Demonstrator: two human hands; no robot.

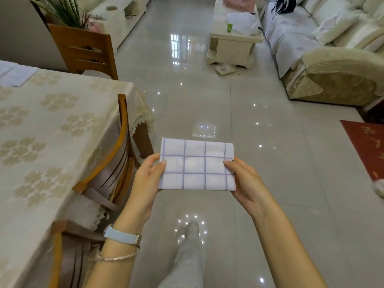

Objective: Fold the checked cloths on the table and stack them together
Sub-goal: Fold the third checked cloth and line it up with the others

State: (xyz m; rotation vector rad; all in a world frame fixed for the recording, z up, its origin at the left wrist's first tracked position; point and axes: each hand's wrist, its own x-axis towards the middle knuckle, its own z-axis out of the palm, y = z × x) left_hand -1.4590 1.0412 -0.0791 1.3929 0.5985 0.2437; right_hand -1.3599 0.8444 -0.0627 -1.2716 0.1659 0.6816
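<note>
Head view shows you holding one checked cloth (197, 164) in the air over the tiled floor (207, 100), to the right of the table (52, 121) and clear of it. The cloth is folded into a compact rectangle with its edges lined up.

Your left hand (145, 179) pinches the left edge, thumb on top and fingers underneath. Your right hand (247, 179) pinches the right edge the same way.

Judged status: folding of this cloth appears complete; placing it on the stack remains.

A pale flat pile (16, 74) lies at the far left corner of the table, well apart from your hands. Faint lines suggest folded cloths, but this cannot be confirmed. No unfolded cloth is visible on the table.

Obstructions: a wooden chair (116, 152) stands tucked against the table edge between you and the tabletop. Expect to reach over it or step round. A sofa (332, 59) and coffee table (234, 38) stand further off, out of the way.
</note>
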